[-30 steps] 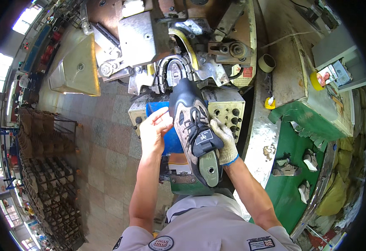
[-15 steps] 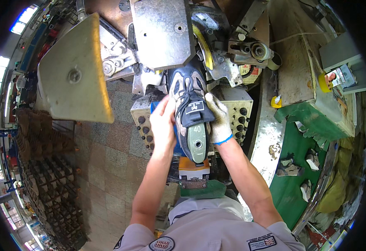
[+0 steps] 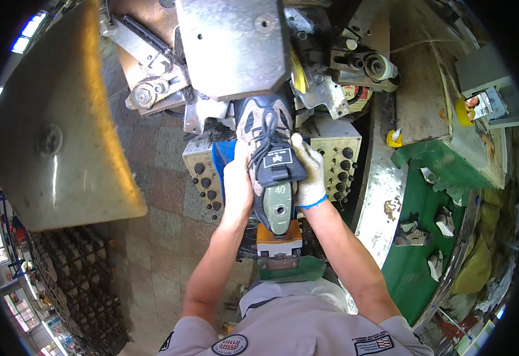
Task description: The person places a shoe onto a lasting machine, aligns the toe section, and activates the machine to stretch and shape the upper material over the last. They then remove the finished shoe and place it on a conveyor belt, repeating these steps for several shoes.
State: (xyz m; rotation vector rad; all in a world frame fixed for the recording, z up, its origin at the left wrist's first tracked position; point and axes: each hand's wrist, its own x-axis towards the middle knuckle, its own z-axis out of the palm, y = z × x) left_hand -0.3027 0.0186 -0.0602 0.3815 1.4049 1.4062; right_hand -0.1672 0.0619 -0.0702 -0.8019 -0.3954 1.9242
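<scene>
Head view, looking down on the machine. I see the large brass-coloured guard plate (image 3: 58,118) filling the left, and the grey steel head plate (image 3: 232,44) overhanging the work at the top. Below it, the lasted shoe upper (image 3: 269,154), grey and dark blue with laces, sits toe-first under the head plate, its olive-green last (image 3: 278,207) showing at the heel end towards me, over an orange block (image 3: 278,232).

My left hand (image 3: 237,181), bare, is closed flat against the shoe's left side; my right hand (image 3: 308,172), in a white glove with a blue cuff, is clamped on its right side. Both hold the shoe; neither is free.

To do this step well, I judge that the toe should be kept centred under the head plate, the two hands pressing evenly so the last does not twist, and the fingers kept back from the toe where the metal closes in.

Labels, largest first: a cream control panel (image 3: 337,157) with rows of black knobs right of the shoe, and its twin (image 3: 203,172) on the left; a dark square tongue label (image 3: 277,159) with a white mark; a round yellow tape roll (image 3: 462,111) on the green tabletop (image 3: 443,163); a small yellow tag (image 3: 394,138) just beside the steel rim.
</scene>
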